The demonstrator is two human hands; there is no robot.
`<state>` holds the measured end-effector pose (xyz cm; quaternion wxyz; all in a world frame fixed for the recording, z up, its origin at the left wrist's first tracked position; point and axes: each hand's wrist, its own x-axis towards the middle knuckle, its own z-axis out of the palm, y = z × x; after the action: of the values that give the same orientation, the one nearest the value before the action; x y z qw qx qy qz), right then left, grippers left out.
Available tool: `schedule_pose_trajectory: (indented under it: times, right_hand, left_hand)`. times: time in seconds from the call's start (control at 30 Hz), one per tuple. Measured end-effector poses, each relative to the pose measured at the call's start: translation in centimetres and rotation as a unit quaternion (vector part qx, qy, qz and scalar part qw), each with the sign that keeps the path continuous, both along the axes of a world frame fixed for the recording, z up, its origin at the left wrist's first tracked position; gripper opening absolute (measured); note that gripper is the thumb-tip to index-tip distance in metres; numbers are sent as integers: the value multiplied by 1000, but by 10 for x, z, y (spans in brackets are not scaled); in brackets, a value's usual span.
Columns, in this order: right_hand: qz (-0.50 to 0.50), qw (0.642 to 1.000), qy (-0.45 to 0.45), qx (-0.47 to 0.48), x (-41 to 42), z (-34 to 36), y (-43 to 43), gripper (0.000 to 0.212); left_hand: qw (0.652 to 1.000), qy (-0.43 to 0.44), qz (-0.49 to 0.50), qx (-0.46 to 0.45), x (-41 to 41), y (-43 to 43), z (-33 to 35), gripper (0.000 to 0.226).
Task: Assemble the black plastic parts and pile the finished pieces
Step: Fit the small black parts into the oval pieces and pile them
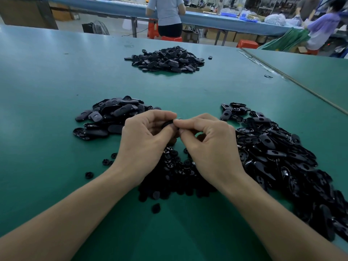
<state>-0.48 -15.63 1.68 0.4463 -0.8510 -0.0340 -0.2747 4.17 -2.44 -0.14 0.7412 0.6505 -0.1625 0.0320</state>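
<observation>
As the two hands meet above the green table, they grip one black part between them, clear of the surface. The left hand curls its fingers and thumb round the part. The right hand pinches the part's right edge with thumb and forefinger, its other fingers curled under. Fingers hide most of the part, so its shape cannot be told.

Directly below the hands lies a heap of small round pieces, with a few strays scattered on the table to the left. Left of the hands sits a pile of oval shells, mostly matte side up. To the right, a larger pile of glossy shells, many showing a round hole, stretches toward the near edge. At the far side of the table lies a fourth pile, well apart from the others.

Beyond, a person sits on a red stool at a blue bench, back to the camera. Another person is at the far right.
</observation>
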Motion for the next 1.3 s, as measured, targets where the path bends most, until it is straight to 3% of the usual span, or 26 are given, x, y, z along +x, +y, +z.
schedule_pose_trajectory:
  times: [0.27,0.5,0.93,1.3]
  right_hand:
    - [26,995,59,73,4,1,-8,21]
    - [37,991,51,121,7,0,-11,18]
    - [39,989,75,122,7,4,-12,12]
    - [28,989,70,127,7,1,-11,12]
  left_hand:
    - [1000,9,-26,5,-1,1,1,30]
    - [999,28,-7,-44,-1,2,1,32]
    - [998,26,-13,-48,-2,2,4,24]
    - [998,44,-2,-47,-3,2,6,31]
